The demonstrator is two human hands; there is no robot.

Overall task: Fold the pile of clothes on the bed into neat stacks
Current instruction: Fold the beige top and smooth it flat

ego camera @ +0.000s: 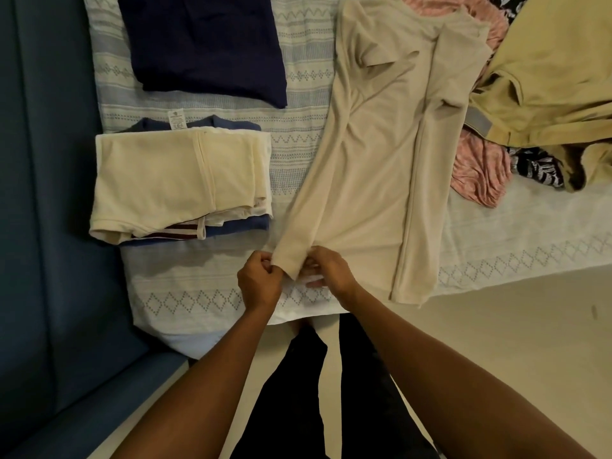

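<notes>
A beige long-sleeved shirt (381, 154) lies spread lengthwise on the bed, both long sides folded inward. Its left sleeve runs down toward me and ends in a cuff at the bed's near edge. My left hand (260, 279) pinches the cuff's left side and my right hand (328, 270) grips its right side. To the left sits a folded stack (172, 180) with a cream garment on top and blue and striped pieces beneath. Behind it lies a folded navy garment (205, 44). An unfolded heap at the right holds a pink garment (480, 170), khaki trousers (556, 77) and a black-and-white patterned piece (536, 167).
The bed wears a pale sheet (298, 127) with blue zigzag and diamond bands. A blue upholstered headboard or wall panel (49, 193) runs along the left. Pale floor (513, 342) lies at the right, and my dark-trousered legs stand at the bed's edge.
</notes>
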